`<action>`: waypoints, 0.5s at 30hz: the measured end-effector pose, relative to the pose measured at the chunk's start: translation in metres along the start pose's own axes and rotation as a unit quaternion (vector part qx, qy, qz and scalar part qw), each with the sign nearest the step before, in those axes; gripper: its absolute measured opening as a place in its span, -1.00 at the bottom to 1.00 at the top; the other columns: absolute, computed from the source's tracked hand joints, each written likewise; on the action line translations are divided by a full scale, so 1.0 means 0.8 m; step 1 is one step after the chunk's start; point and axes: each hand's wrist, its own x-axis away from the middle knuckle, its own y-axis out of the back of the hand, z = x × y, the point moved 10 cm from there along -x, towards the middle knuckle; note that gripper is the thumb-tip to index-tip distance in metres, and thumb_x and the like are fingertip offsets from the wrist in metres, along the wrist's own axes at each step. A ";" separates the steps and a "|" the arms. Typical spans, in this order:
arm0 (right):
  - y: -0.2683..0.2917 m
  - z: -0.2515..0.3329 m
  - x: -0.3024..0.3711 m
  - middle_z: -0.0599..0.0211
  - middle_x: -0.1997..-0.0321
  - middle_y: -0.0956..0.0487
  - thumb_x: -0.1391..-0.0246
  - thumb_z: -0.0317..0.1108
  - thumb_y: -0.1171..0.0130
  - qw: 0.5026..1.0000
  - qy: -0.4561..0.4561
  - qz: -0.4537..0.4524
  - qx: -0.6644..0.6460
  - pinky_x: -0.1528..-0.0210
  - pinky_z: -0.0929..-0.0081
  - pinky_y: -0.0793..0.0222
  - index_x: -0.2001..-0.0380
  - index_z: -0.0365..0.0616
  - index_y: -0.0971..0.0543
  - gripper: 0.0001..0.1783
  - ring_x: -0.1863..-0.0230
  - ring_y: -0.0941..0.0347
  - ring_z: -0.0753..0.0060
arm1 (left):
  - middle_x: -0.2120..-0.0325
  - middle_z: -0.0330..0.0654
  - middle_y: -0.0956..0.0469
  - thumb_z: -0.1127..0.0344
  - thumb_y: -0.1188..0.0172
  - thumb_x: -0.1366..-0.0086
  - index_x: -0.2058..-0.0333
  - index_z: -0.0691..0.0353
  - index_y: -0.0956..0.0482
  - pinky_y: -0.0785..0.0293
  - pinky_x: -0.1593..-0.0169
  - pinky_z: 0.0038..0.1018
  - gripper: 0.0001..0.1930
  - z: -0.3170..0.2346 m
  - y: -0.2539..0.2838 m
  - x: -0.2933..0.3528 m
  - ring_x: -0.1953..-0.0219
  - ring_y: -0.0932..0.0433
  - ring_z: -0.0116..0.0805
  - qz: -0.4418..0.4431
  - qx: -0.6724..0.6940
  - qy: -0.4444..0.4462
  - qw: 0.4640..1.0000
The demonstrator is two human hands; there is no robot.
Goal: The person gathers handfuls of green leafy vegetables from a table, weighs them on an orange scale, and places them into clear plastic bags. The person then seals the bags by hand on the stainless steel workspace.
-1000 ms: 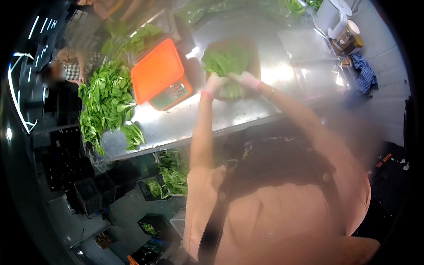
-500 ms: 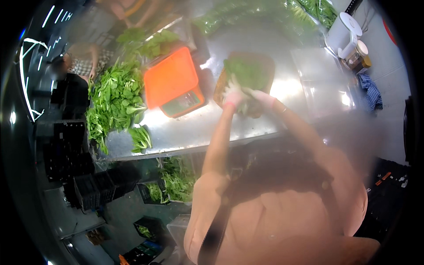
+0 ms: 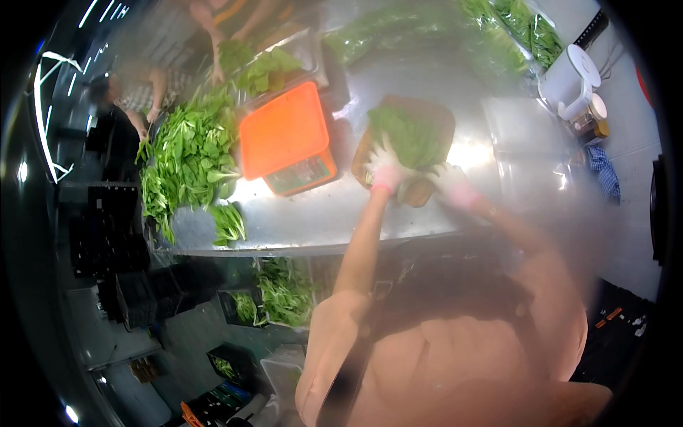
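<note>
A shallow brown tray [image 3: 442, 117] holds a bunch of leafy greens [image 3: 404, 135] on the metal table. My left hand [image 3: 385, 165], in a whitish glove with a pink cuff, lies over the left part of the bunch with its fingers spread. At the tray's lower right edge is my right hand [image 3: 452, 183], gloved the same way, its fingers stretched toward the stem end and apart from my left hand. Haze softens the outlines here. To the left stands an orange weighing scale [image 3: 284, 132] with a flat top.
A big heap of leafy greens [image 3: 186, 146] lies at the table's left, with a small bunch [image 3: 228, 223] near the front edge. Bagged greens [image 3: 398, 32] line the back. A white jug [image 3: 570, 80] stands far right. Another person's arm [image 3: 215, 50] reaches in at the far side.
My right hand has drawn away from my left, toward the tray's lower right edge. My left hand stays on the greens. The whole view has shifted slightly.
</note>
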 end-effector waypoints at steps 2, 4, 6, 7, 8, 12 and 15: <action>0.020 0.024 0.002 0.27 0.25 -0.43 0.21 -0.38 -0.04 0.986 0.106 -0.087 0.100 0.16 0.32 -0.25 0.29 -0.05 -0.49 -0.70 0.16 -0.36 0.28 | -0.21 0.10 0.03 -0.08 -0.47 0.40 -0.26 0.18 0.31 -0.08 -0.15 -0.01 0.35 0.004 0.000 0.001 -0.19 -0.08 0.06 -0.015 0.010 -0.006 1.000; 0.005 0.008 -0.013 0.29 0.28 -0.44 0.19 -0.37 -0.02 0.980 0.131 -0.097 0.112 0.17 0.34 -0.25 0.31 -0.05 -0.49 -0.73 0.18 -0.36 0.28 | -0.20 0.10 0.01 -0.08 -0.47 0.41 -0.26 0.18 0.30 -0.09 -0.15 -0.03 0.35 0.007 0.006 -0.002 -0.19 -0.08 0.06 -0.031 0.020 -0.011 0.999; 0.008 0.004 -0.028 0.36 0.37 -0.45 0.14 -0.35 0.03 0.972 0.162 -0.110 0.129 0.18 0.37 -0.25 0.38 -0.02 -0.50 -0.81 0.24 -0.37 0.31 | -0.18 0.09 -0.04 -0.05 -0.46 0.38 -0.26 0.18 0.30 -0.15 -0.16 -0.15 0.32 0.008 0.016 -0.002 -0.18 -0.13 0.03 -0.016 0.051 -0.031 0.998; 0.012 0.003 -0.029 0.39 0.39 -0.46 0.15 -0.35 0.01 0.968 0.179 -0.122 0.123 0.18 0.36 -0.26 0.42 -0.01 -0.50 -0.84 0.28 -0.38 0.33 | -0.18 0.09 -0.04 -0.05 -0.46 0.38 -0.26 0.18 0.30 -0.15 -0.16 -0.15 0.32 0.010 0.022 0.000 -0.18 -0.13 0.03 -0.017 0.054 -0.026 0.998; 0.025 0.011 -0.032 0.40 0.39 -0.47 0.16 -0.35 0.00 0.963 0.194 -0.150 0.113 0.18 0.36 -0.27 0.42 0.00 -0.51 -0.83 0.28 -0.39 0.34 | -0.16 0.09 -0.07 0.00 -0.47 0.37 -0.26 0.20 0.29 -0.16 -0.17 -0.22 0.31 0.012 0.026 -0.001 -0.17 -0.16 -0.01 -0.003 0.099 -0.028 0.995; 0.071 0.056 -0.049 0.39 0.33 -0.51 0.23 -0.37 -0.05 0.927 0.288 -0.226 0.078 0.19 0.38 -0.28 0.40 -0.04 -0.52 -0.79 0.20 -0.43 0.37 | -0.03 0.01 -0.29 0.15 -0.44 0.28 -0.18 0.25 -0.05 -0.23 -0.14 -0.41 0.03 0.012 0.035 -0.027 -0.08 -0.29 -0.20 0.091 0.301 -0.138 0.939; 0.088 0.094 -0.062 0.39 0.32 -0.48 0.28 -0.37 -0.06 0.887 0.380 -0.251 0.075 0.19 0.38 -0.29 0.41 -0.07 -0.51 -0.77 0.22 -0.42 0.38 | 0.08 -0.13 -0.43 0.20 -0.35 0.14 0.00 0.17 -0.34 -0.17 -0.17 -0.41 -0.34 0.014 0.011 -0.034 -0.08 -0.29 -0.24 0.211 0.300 -0.131 0.921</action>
